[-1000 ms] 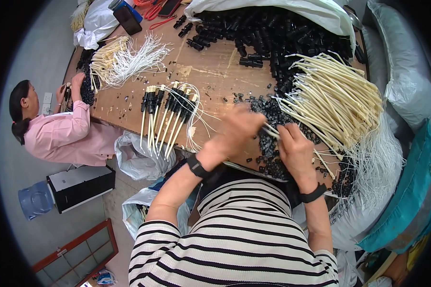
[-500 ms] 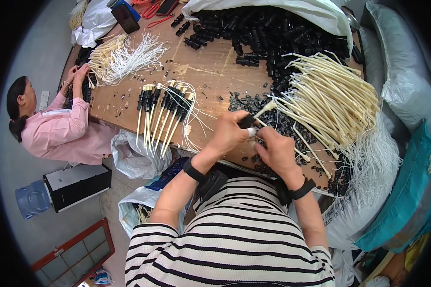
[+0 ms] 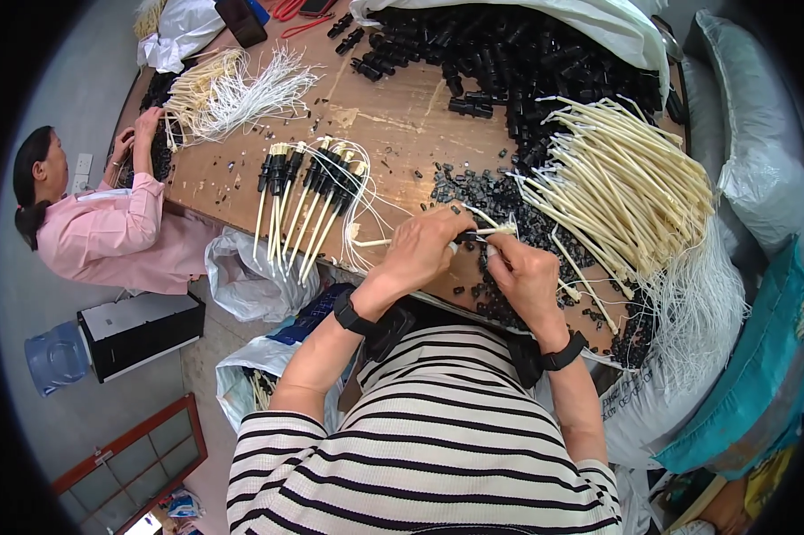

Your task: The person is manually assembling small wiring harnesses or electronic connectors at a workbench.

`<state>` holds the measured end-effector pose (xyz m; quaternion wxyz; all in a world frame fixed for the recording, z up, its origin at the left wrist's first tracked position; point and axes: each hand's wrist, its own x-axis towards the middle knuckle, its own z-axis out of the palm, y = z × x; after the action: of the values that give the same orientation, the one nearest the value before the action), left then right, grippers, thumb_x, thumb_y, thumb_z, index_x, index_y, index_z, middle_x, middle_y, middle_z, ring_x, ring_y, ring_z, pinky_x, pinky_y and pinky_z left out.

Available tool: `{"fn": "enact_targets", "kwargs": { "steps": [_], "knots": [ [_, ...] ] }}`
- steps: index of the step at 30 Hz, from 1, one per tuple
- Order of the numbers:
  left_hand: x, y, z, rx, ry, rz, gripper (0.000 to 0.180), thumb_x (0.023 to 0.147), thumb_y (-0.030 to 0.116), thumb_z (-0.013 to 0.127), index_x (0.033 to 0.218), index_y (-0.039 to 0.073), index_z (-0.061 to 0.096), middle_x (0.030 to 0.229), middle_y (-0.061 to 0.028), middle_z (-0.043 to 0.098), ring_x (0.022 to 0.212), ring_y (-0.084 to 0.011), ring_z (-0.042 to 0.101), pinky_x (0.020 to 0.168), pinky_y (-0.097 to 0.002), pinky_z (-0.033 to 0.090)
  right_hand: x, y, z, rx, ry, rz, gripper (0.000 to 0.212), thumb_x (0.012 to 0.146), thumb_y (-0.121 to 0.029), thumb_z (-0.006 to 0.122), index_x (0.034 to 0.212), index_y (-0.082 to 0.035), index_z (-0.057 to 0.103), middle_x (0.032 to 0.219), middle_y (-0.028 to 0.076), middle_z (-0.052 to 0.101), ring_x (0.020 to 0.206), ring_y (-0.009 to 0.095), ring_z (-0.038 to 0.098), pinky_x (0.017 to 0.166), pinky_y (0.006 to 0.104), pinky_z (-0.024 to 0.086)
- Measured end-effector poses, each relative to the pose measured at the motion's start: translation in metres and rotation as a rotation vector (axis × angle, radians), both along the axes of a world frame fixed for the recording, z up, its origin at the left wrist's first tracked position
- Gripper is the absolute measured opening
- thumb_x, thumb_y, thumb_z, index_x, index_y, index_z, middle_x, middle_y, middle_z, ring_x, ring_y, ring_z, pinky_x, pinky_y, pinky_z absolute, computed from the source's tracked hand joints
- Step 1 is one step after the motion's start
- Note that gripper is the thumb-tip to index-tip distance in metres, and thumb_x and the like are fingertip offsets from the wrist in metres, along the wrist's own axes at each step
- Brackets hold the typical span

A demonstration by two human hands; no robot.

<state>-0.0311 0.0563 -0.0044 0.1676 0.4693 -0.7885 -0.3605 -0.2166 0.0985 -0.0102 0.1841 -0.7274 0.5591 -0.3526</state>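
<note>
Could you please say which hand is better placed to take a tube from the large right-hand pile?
Probably the right hand: it is nearer the cream tube pile, on its side. The left hand is farther off, towards the black-fitted tubes.

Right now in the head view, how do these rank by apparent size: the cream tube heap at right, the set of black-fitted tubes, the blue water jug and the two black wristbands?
1. Cream tube heap
2. Set of black-fitted tubes
3. Blue water jug
4. Left wristband and right wristband look alike, so unranked.
</note>
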Motion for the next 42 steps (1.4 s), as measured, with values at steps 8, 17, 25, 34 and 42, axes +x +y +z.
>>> {"fn": "enact_targets", "kwargs": {
  "steps": [8,17,25,34,42],
  "knots": [
    [-0.003,0.002,-0.002,0.130,0.046,-0.126,0.046,0.070,-0.005,0.054,0.115,0.007,0.056,0.099,-0.0141,0.064,0.096,-0.0343,0.061,0.080,-0.0416,0.048,0.000,0.004,0.006,0.164,-0.099,0.150,0.013,0.084,-0.009,0.062,0.096,-0.005,0.063,0.070,0.015,0.063,0.060,0.032,0.063,0.052,0.0387,0.049],
    [0.003,0.001,-0.003,-0.255,0.425,-0.061,0.019,0.066,-0.004,0.067,0.082,0.006,0.065,0.084,-0.0051,0.065,0.080,-0.0234,0.061,0.071,-0.0318,0.049,0.001,0.005,-0.002,0.144,-0.166,0.159,0.021,0.082,-0.005,0.063,0.104,-0.005,0.063,0.073,0.016,0.064,0.063,0.033,0.064,0.055,0.0386,0.051],
    [0.064,-0.008,-0.025,-0.340,-0.217,0.333,0.023,0.073,0.003,0.067,0.095,0.006,0.066,0.086,-0.0080,0.066,0.079,-0.0246,0.063,0.069,-0.0343,0.050,-0.006,0.016,-0.010,0.354,-0.333,-0.106,0.011,0.086,-0.005,0.060,0.093,-0.001,0.069,0.054,-0.005,0.043,0.051,0.003,0.037,0.048,0.0219,0.031],
    [0.028,-0.025,-0.028,-0.340,-0.006,0.372,0.030,0.073,-0.001,0.066,0.102,0.005,0.062,0.082,-0.0099,0.063,0.074,-0.0244,0.062,0.068,-0.0342,0.050,-0.007,0.010,-0.013,0.464,-0.369,-0.134,0.011,0.083,-0.010,0.062,0.088,-0.001,0.067,0.050,0.001,0.044,0.047,0.006,0.040,0.046,0.0254,0.034],
    [0.019,-0.052,-0.045,-0.262,-0.041,0.280,0.024,0.071,-0.006,0.063,0.093,0.002,0.063,0.079,-0.0116,0.063,0.071,-0.0260,0.063,0.065,-0.0348,0.049,-0.011,0.010,-0.014,0.501,-0.415,-0.142,0.011,0.083,-0.009,0.062,0.087,0.000,0.067,0.051,-0.001,0.045,0.048,0.004,0.039,0.046,0.0241,0.032]
  ]
}}
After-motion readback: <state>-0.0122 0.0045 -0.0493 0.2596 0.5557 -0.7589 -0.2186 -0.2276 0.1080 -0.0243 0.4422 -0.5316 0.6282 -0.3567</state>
